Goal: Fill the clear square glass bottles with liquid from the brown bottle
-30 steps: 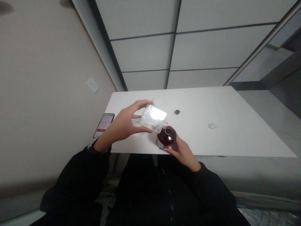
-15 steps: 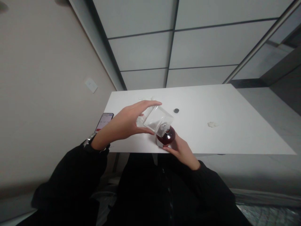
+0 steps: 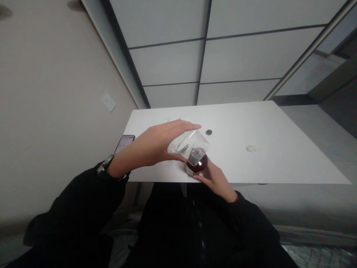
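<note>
My left hand [image 3: 156, 145] grips a clear square glass bottle [image 3: 193, 146], tipped neck-down over a round dark red bottle [image 3: 198, 163]. The clear bottle's mouth sits right at the red bottle's opening. My right hand [image 3: 216, 178] is wrapped round the red bottle from the near side and steadies it on the white table [image 3: 279, 156] close to the front edge. Most of the red bottle is hidden behind the clear one and my fingers.
A phone [image 3: 123, 144] with a lit screen lies at the table's left edge. A small black cap [image 3: 209, 131] rests beyond the bottles, and a small white crumpled scrap [image 3: 251, 148] lies to the right. A wall with a socket [image 3: 108, 102] is on the left.
My left hand has swung the clear bottle to the right and tilted it further, until its neck points straight down over the red bottle. My right hand has stayed in place.
</note>
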